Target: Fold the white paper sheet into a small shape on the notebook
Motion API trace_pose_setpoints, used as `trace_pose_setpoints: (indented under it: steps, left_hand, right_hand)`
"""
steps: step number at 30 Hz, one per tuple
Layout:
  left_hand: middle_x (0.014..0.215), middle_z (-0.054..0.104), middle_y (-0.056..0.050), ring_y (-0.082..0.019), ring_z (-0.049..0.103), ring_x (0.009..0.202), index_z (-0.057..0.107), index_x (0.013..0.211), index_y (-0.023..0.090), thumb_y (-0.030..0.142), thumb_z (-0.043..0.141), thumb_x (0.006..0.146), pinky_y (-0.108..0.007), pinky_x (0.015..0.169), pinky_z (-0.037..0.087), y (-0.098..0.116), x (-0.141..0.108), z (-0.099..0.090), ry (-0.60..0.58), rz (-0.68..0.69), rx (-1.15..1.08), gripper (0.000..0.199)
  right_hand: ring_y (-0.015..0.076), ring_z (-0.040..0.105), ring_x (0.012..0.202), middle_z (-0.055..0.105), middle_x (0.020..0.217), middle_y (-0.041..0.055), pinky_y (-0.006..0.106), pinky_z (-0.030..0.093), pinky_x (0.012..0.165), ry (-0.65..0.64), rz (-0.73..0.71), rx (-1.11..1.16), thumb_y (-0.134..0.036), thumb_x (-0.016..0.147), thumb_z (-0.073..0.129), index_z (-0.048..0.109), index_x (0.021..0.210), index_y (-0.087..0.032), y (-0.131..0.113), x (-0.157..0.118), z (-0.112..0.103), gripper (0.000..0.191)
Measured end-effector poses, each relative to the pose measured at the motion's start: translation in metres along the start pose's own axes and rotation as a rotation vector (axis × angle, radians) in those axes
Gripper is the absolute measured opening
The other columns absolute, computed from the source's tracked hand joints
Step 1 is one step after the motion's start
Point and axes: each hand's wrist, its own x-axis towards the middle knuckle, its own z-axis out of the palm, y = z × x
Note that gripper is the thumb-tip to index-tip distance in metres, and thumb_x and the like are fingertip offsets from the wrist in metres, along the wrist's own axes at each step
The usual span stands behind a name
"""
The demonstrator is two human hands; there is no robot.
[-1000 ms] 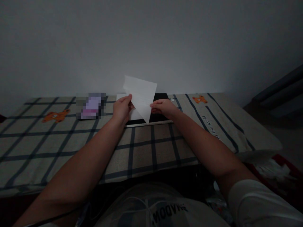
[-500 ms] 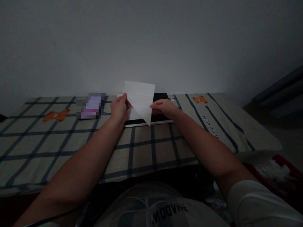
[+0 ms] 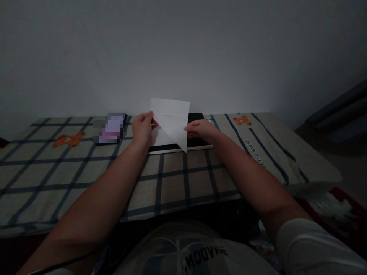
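Note:
A white sheet of paper (image 3: 173, 120), with a slanted lower left edge ending in a point at the bottom, is held up between my hands. My left hand (image 3: 142, 126) pinches its left edge, and my right hand (image 3: 200, 130) pinches its right edge. Behind and beneath it lies a flat black item (image 3: 197, 142) with a pale front edge. Another white piece (image 3: 160, 138) shows on the black item, below the slanted edge; whether it joins the held sheet I cannot tell.
A phone-like object (image 3: 111, 130), partly blurred out, lies to the left on the checked tablecloth (image 3: 172, 183). A grey wall (image 3: 183, 49) rises behind the table. Red and white items (image 3: 332, 208) sit low at the right.
The held paper has shifted slightly right at its pointed corner and right edge. My left hand has moved a little left, and my right hand a little right.

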Motion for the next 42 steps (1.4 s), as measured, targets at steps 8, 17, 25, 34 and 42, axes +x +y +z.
trace_pose_setpoints:
  steps: [8,17,25,34,42]
  left_hand:
    - [0.063,0.050,0.004,-0.008,0.048,0.055,0.054,0.067,0.021,0.029,0.073,0.082,-0.017,0.049,0.039,0.007,-0.002,0.001,-0.090,-0.068,-0.113,0.026]
    - [0.064,0.054,0.004,-0.008,0.047,0.052,0.058,0.074,0.022,0.035,0.082,0.083,-0.017,0.048,0.040,0.009,-0.004,0.002,-0.187,-0.093,-0.023,0.028]
    - [0.063,0.055,0.003,-0.008,0.048,0.053,0.060,0.071,0.021,0.028,0.082,0.081,-0.016,0.050,0.040,0.011,-0.007,0.003,-0.207,-0.085,0.019,0.026]
    - [0.061,0.054,0.006,-0.007,0.044,0.050,0.063,0.079,0.023,0.031,0.084,0.080,-0.019,0.048,0.038,0.035,-0.028,0.010,-0.200,0.079,-0.078,0.022]
    - [0.077,0.069,0.000,-0.009,0.058,0.059,0.066,0.079,0.022,0.034,0.085,0.081,-0.021,0.056,0.046,0.037,-0.037,0.011,-0.234,0.067,-0.059,0.023]
  right_hand:
    - [0.0095,0.064,0.061,0.072,0.069,0.0018,0.022,0.057,0.066,0.017,0.006,-0.010,-0.011,0.088,0.073,0.071,0.070,-0.018,-0.004,-0.003,-0.003,0.019]
    - [0.0088,0.054,0.057,0.061,0.065,-0.0015,0.020,0.049,0.056,0.119,-0.083,-0.006,-0.025,0.094,0.069,0.061,0.070,-0.021,-0.003,0.002,-0.008,0.026]
    - [0.0090,0.053,0.060,0.060,0.068,-0.0032,0.021,0.045,0.057,0.280,-0.237,-0.097,-0.037,0.088,0.075,0.066,0.079,-0.021,-0.005,0.005,-0.014,0.020]
    - [0.0136,0.061,0.066,0.067,0.072,-0.0004,0.029,0.053,0.065,0.484,-0.493,-0.180,-0.043,0.086,0.075,0.076,0.096,-0.022,-0.015,-0.001,-0.015,0.024]
    - [0.0165,0.072,0.084,0.074,0.089,0.0023,0.027,0.055,0.071,0.414,-0.511,-0.069,-0.064,0.080,0.078,0.069,0.109,-0.028,-0.025,-0.010,-0.011,0.047]
